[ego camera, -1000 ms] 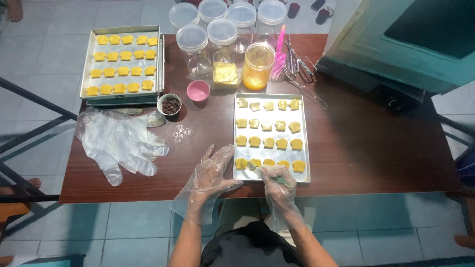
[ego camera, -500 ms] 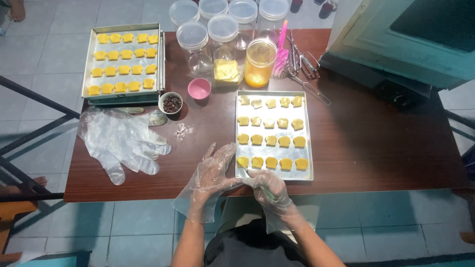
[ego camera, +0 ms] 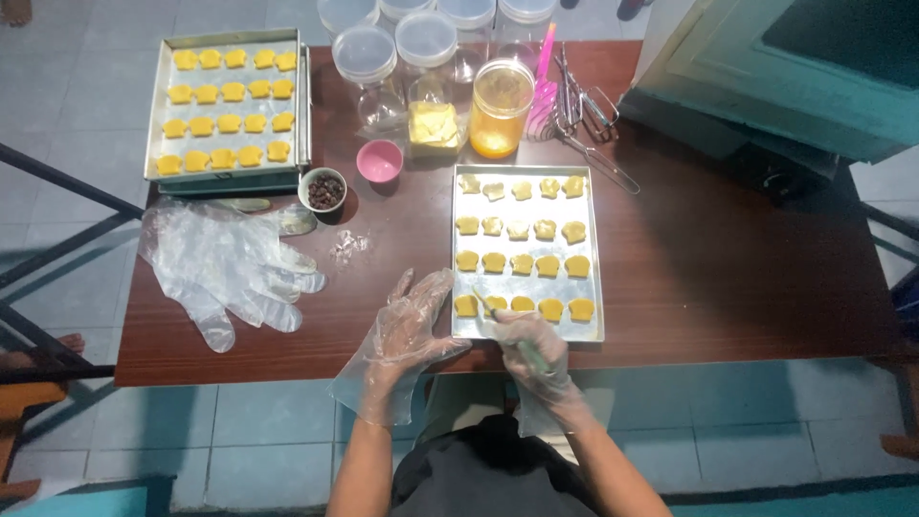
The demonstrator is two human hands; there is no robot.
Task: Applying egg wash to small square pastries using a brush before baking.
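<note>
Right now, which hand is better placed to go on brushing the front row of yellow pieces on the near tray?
Right. The right hand already holds the thin brush, its tip at the front-row pieces of the near tray. The left hand rests open on the table, holding nothing.

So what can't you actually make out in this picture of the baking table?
- Tool in the right hand: head view, mostly hidden by the gloved fingers; only a thin tip shows over the near tray.
- Contents of the small white cup: too small to identify, just dark bits.
- Lidded jars at the back: cut off by the top edge.
- Left hand: blurred by its loose plastic glove.
</note>
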